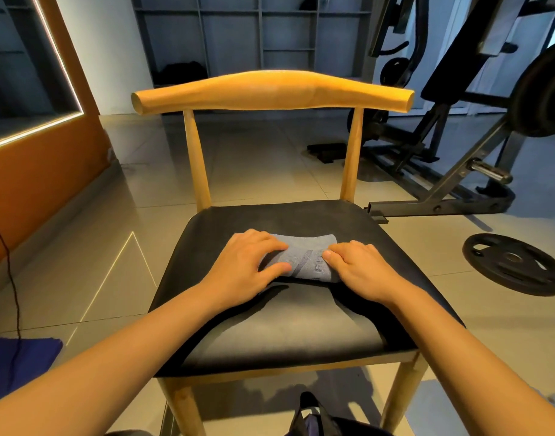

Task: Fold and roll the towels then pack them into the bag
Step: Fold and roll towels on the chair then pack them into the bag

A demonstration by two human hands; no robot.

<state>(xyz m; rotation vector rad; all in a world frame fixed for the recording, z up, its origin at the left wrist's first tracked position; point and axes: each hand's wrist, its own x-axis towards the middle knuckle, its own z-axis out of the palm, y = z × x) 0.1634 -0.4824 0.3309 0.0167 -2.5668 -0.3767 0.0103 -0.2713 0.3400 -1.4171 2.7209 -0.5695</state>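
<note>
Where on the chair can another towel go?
Bare black seat lies between the gray towel and the near edge, and behind it toward the backrest posts. Crowded middle: left hand and right hand grip the towel.

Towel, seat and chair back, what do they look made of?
The towel looks like soft grey woven cloth, matte, creasing where gripped. The seat seems black faux leather or vinyl, with a faint sheen. The chair back looks like smooth lacquered wood, though the grain is unclear.
</note>
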